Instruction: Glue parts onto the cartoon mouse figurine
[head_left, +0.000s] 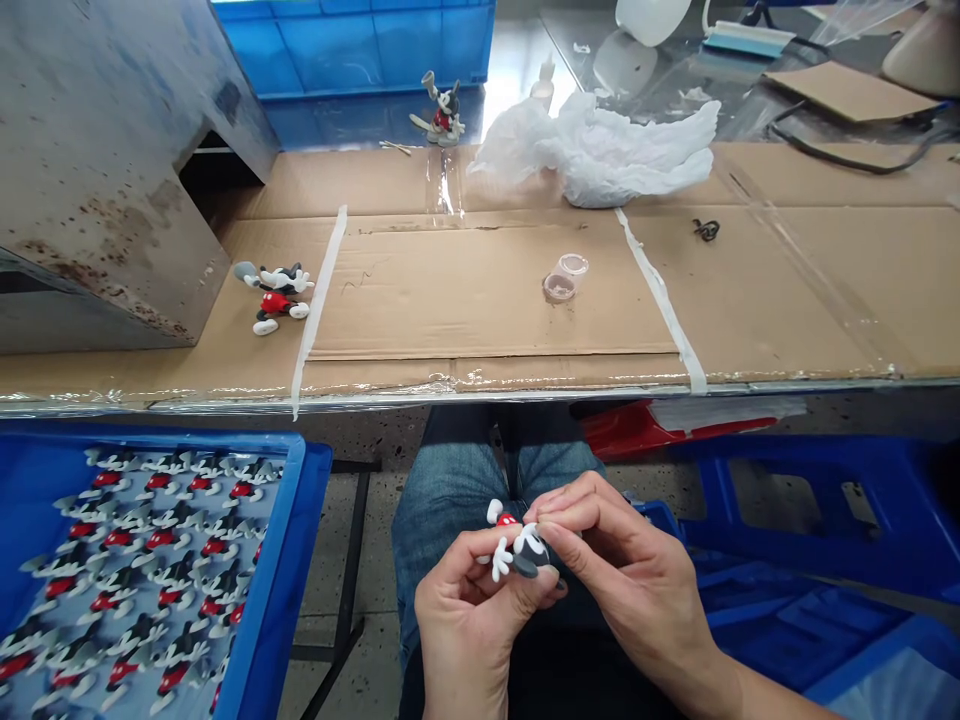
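Note:
Over my lap, both hands grip one small mouse figurine (516, 545) with red shorts, white gloves and a dark head. My left hand (469, 610) cups it from below. My right hand (626, 575) pinches its head end from above with fingertips together. Another identical figurine (275, 293) lies on its side on the cardboard-covered bench (487, 300), near the left. A third one (442, 110) stands upright at the back of the bench.
A blue crate (281, 560) at lower left holds several rows of the same figurines. A grey metal box (105, 160) stands at the left. Crumpled white plastic (600, 145), two small clear cups (564, 278) and a black cable (847, 150) lie on the bench. Blue crates (817, 520) sit at right.

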